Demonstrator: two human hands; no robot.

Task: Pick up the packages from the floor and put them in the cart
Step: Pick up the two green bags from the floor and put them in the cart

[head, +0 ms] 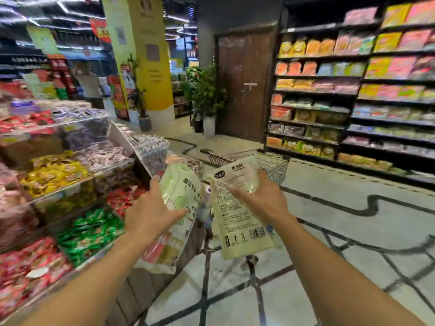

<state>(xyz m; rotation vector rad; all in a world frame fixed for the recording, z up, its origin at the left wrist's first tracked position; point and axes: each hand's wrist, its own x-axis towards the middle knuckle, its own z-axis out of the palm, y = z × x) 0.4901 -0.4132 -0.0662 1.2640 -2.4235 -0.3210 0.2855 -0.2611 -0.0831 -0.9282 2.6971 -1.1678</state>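
Observation:
My left hand (150, 211) grips a pale green and white package (179, 191) with a red band at its lower end. My right hand (261, 196) grips a cream package (237, 222) whose back shows printed text and a barcode. Both packages are held upright in front of me, above the near end of a wire shopping cart (275, 165). The cart's basket lies just beyond the packages, and its frame and a wheel show below them. Other wrapped goods lie in the cart behind the left package.
A tiered display of wrapped snacks (58, 175) stands close on my left. Tall shelves of packets (353, 97) line the right side. A brown door (244, 83), potted plants (207, 95) and a yellow pillar stand ahead. A person stands far left. Tiled floor (353, 231) stretches to the right.

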